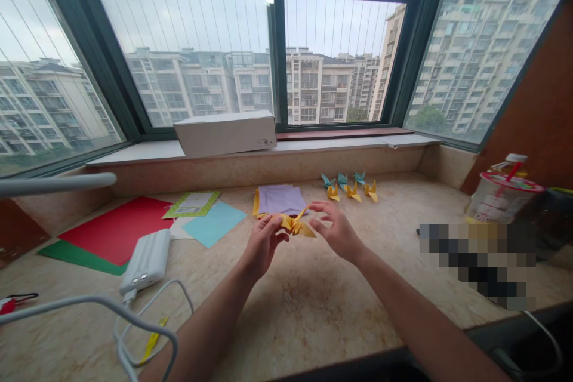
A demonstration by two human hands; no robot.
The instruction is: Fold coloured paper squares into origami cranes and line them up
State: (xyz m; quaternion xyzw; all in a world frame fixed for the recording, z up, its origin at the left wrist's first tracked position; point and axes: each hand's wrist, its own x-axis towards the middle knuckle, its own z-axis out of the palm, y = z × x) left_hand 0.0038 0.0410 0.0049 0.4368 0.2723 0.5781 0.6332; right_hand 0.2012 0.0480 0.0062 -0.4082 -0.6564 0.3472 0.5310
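A yellow folded paper crane (295, 225) is held just above the stone counter, its wings spread and a thin point sticking up. My left hand (264, 243) pinches one wing between thumb and fingers. Close to the crane's other side is my right hand (339, 231), thumb and fingers apart and curved around the thin point. Whether a fingertip touches the paper there, I cannot tell. Behind the hands lies a stack of purple paper sheets (281, 198) with yellow sheets under it. Beyond my right hand stand finished yellow cranes (352, 192) and blue cranes (342, 181) in two rows.
On the left lie red paper (120, 224), a light blue sheet (215, 224) and a white power bank (146, 259) with a looping cable (176, 334). A white box (226, 134) rests on the windowsill. A plastic cup (496, 197) and a blurred dark object (477, 262) are right.
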